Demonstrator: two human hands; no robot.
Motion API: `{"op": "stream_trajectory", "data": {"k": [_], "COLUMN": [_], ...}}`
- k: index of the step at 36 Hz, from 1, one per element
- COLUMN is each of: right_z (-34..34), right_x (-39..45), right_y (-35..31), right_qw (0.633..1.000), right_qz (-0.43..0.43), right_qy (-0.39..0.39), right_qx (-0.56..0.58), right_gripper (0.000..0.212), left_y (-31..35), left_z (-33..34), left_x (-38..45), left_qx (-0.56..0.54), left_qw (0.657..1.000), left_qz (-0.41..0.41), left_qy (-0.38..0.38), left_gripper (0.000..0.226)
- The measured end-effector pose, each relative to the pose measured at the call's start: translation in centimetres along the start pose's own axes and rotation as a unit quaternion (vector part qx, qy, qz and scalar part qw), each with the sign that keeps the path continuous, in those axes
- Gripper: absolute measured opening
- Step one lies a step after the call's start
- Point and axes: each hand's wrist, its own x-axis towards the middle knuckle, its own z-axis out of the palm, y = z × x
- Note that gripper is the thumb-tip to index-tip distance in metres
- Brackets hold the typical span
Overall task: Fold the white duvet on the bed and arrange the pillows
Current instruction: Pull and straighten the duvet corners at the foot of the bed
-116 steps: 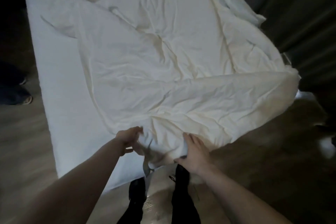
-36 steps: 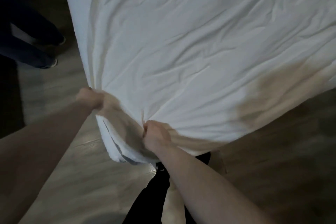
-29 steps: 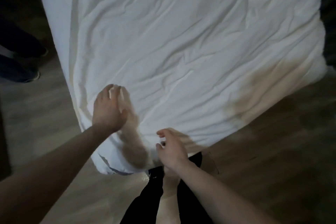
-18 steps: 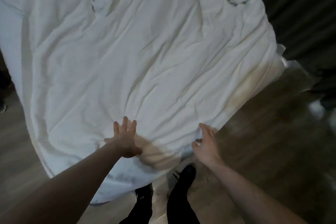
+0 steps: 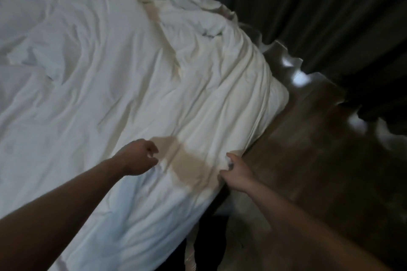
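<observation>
The white duvet (image 5: 136,77) lies spread and creased over the bed, with a bunched ridge along its right side. My left hand (image 5: 138,157) hovers just over the duvet near the foot edge, fingers half curled and apart, with no cloth seen in them. My right hand (image 5: 236,172) is at the duvet's foot edge close to the right corner, thumb and fingers pinched on the hem. A tan shadow patch lies on the cloth between both hands. No pillow is clearly visible.
Wooden floor (image 5: 308,171) runs along the foot and right side of the bed. Dark curtains (image 5: 319,17) hang at the right, with light spots under their hem. My dark trouser legs (image 5: 209,248) stand against the bed's foot.
Both hands let go of the left foot corner and moved right along the foot edge. The left hand's flat fingers have curled, and the right hand has closed on the hem.
</observation>
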Motion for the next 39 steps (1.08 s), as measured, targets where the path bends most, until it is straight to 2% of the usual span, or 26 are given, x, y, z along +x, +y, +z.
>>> {"op": "stream_trajectory", "data": {"k": [5,8,10,13,17,21,24,28,30,34,37,39], "right_z": [-7.1,-10.7,-12.6,-15.1,-17.6,-19.3,-20.5,-21.4,-21.8,-22.8,-24.3,-25.4], "right_x": [2.8,4.1,5.2,7.3,11.9,17.2,20.5,24.7,26.2,28.1,28.0,28.3], "right_y": [-0.6,-1.0,-0.8,-1.0,-2.7,-4.2,-4.5,-3.0,-1.8,0.7,2.0,3.1], "right_qw": [0.993,0.986,0.981,0.979,0.981,0.974,0.963,0.955,0.952,0.941,0.939,0.944], "right_qz": [0.024,0.036,0.052,0.059,0.064,0.082,0.111,0.151,0.167,0.186,0.202,0.201], "right_qy": [0.100,0.136,0.162,0.170,0.165,0.194,0.227,0.227,0.217,0.192,0.187,0.185], "right_qx": [0.060,0.092,0.094,0.091,0.085,0.085,0.096,0.113,0.137,0.208,0.204,0.186], "right_gripper": [0.069,0.055,0.066,0.073,0.075,0.083,0.085,0.087,0.087,0.096,0.085,0.083], "left_y": [6.0,8.3,9.2,9.6,8.4,7.1,8.2,12.3,14.8,18.8,18.4,17.0], "left_z": [-3.9,-5.9,-7.1,-8.8,-11.3,-13.9,-14.6,-14.0,-13.3,-12.0,-11.5,-11.0], "left_x": [4.4,7.8,10.3,14.0,18.1,21.7,24.4,27.8,29.1,29.1,28.4,28.2], "left_qx": [-0.026,-0.037,-0.042,-0.045,-0.093,-0.072,-0.095,-0.183,-0.193,-0.153,-0.238,-0.276], "left_qw": [0.997,0.994,0.993,0.992,0.974,0.956,0.969,0.980,0.981,0.973,0.942,0.928], "left_qz": [0.048,0.066,0.062,0.039,-0.035,-0.064,-0.034,-0.014,0.015,0.173,0.236,0.251], "left_qy": [0.056,0.080,0.087,0.115,0.205,0.278,0.226,0.073,0.027,-0.007,-0.003,0.017], "left_gripper": [0.053,0.061,0.063,0.071,0.084,0.084,0.083,0.115,0.118,0.083,0.062,0.055]}}
